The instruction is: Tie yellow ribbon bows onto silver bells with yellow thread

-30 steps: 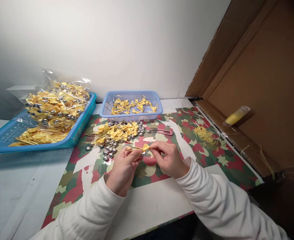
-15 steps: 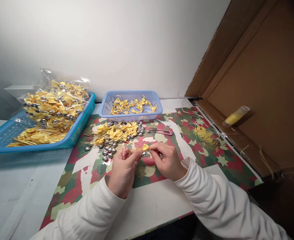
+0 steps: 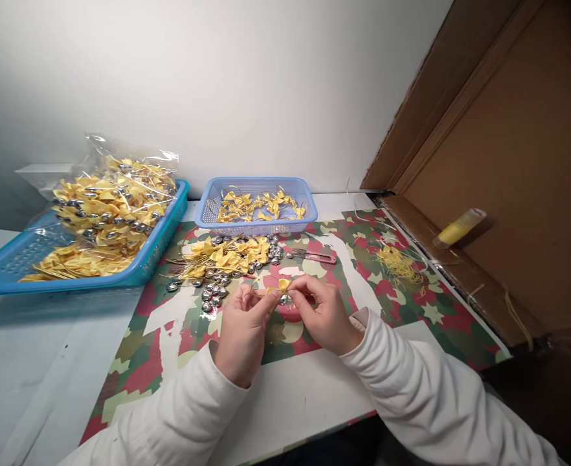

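Both hands are drawing closer together at frame centre, left hand [image 3: 241,323] and right hand [image 3: 325,314] fingers pinching a yellow ribbon bow [image 3: 282,285] with its silver bead [image 3: 283,299]; soft, light, probably best gripped at the knot.

A small craft-assembly workbench: baskets [image 3: 259,223] of yellow bows [image 3: 230,254], silver beads [image 3: 212,292]

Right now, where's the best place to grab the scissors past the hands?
Take the scissors by the red handle loops at their right end, coming from above. They lie flat on the mat with clear space around the handles; the blades point left toward the bow pile.
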Available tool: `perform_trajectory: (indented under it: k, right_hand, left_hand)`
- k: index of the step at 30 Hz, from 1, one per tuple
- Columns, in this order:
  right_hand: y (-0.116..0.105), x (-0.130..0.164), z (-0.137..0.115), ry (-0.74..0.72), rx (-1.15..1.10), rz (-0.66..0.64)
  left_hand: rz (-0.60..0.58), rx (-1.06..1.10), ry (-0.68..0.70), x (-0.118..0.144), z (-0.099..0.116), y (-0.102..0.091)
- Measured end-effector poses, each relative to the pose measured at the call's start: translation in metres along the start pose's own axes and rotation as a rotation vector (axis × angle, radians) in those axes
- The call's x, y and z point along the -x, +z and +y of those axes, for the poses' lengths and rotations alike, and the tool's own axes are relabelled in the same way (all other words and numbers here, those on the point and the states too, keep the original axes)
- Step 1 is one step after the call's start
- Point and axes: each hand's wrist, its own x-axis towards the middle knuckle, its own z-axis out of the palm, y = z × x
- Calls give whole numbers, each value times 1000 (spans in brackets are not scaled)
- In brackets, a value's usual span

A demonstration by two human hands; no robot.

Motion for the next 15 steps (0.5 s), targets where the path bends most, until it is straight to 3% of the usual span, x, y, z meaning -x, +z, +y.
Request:
perform_trajectory:
  k: [9,15]
  right_hand:
    - [1,-3,6,193,-170,-66]
    - [4,-4,8,209,-219,-94]
  left_hand:
    - [19,-15,152,0,1,-3]
    - [11,-111,187,-4,1,-2]
